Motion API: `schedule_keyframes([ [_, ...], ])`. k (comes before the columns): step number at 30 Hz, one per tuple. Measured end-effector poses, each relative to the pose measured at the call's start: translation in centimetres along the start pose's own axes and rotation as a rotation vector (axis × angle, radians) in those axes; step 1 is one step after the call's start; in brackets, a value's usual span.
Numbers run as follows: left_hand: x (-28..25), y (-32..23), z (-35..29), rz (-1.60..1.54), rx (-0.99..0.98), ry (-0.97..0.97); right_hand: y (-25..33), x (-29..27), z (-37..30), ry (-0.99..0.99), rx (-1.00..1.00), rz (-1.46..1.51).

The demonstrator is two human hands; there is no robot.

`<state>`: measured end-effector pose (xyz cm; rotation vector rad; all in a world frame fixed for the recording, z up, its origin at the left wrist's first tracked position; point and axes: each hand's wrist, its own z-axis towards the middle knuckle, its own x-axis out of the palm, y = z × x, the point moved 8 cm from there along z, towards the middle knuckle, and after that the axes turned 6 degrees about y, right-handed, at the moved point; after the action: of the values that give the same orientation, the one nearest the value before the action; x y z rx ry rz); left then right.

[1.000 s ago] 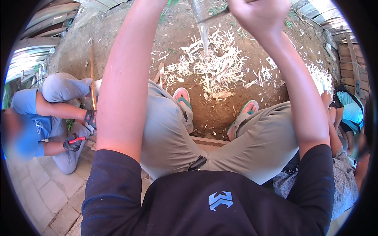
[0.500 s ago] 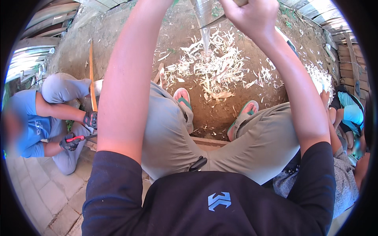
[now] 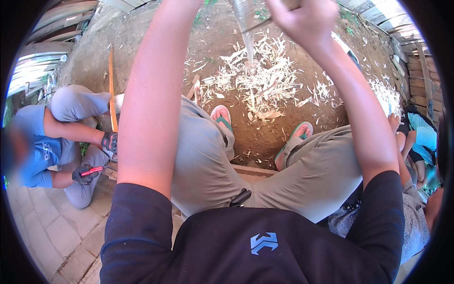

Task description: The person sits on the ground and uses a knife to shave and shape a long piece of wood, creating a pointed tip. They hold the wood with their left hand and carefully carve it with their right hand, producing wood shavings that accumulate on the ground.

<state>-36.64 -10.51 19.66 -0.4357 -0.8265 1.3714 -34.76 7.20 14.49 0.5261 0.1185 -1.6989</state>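
Observation:
My right hand [image 3: 307, 19], slightly blurred, is closed at the top edge around the handle of a knife. Its thin dark blade [image 3: 258, 25] points left, toward a pale wooden stake [image 3: 245, 29]; I cannot tell whether the two touch. The stake comes down from the top edge and narrows to a lower end among the pale wood shavings [image 3: 269, 78]. My left forearm [image 3: 153, 80] reaches up past the top edge, and the left hand itself is cut off from view.
At left a person with gloved hands holds a red-handled tool [image 3: 92, 171] beside a narrow wooden strip [image 3: 112, 90]. Other people sit at right. My sandalled feet [image 3: 221, 117] rest on bare soil [image 3: 255, 137] before a low wooden edge. Plank walls [image 3: 425, 75] stand around.
My right hand has moved a little right, drawing the knife blade with it. The stake stays nearly in place. At left, the person's red-handled tool has shifted slightly.

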Motion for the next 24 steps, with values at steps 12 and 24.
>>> schedule_keyframes([
  [12, -0.6, -0.7, -0.6, 0.103, 0.001, -0.035, -0.6, 0.4, -1.3, -0.014, 0.001, 0.066],
  [24, -2.7, -0.6, -1.0, 0.144, -0.079, -0.182, 1.2, 0.6, -0.9, -0.030, -0.195, -0.004],
])
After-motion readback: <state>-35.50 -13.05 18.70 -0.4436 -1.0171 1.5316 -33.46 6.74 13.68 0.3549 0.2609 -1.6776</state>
